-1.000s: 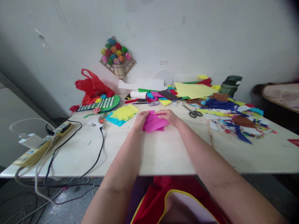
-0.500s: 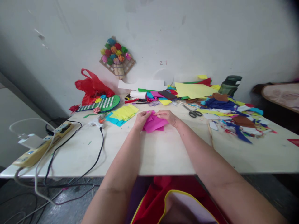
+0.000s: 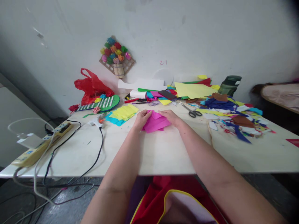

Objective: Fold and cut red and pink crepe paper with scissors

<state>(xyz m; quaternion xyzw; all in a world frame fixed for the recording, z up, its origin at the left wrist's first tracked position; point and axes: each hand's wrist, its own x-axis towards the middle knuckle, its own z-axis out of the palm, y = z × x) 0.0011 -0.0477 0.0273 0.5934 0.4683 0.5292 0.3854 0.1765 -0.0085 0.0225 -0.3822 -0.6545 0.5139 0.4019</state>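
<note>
Several pink paper pieces (image 3: pixel 155 123) lie loosely stacked at the middle of the white table, between my two hands. My left hand (image 3: pixel 142 119) pinches the stack's upper left part between thumb and fingers. At the upper right of the stack, my right hand (image 3: pixel 170 117) has its fingers closed on the paper's edge. The top piece looks folded or creased near its upper edge. To the left, yellow paper sheets (image 3: pixel 125 112) rest on blue paper sheets (image 3: pixel 118 121).
A hot glue gun (image 3: pixel 97 120) with a black cord lies left, near a power strip (image 3: pixel 42 146). Black-handled scissors (image 3: pixel 195 113) lie right of my hands. Coloured scraps (image 3: pixel 243 121) cover the right side, with a dark green bottle (image 3: pixel 230 85) behind. A red bag (image 3: pixel 92 85) stands back left.
My right hand's fingers have shifted slightly right, from over the top of the pink paper to its right edge, so more of it shows. My left hand stays in place.
</note>
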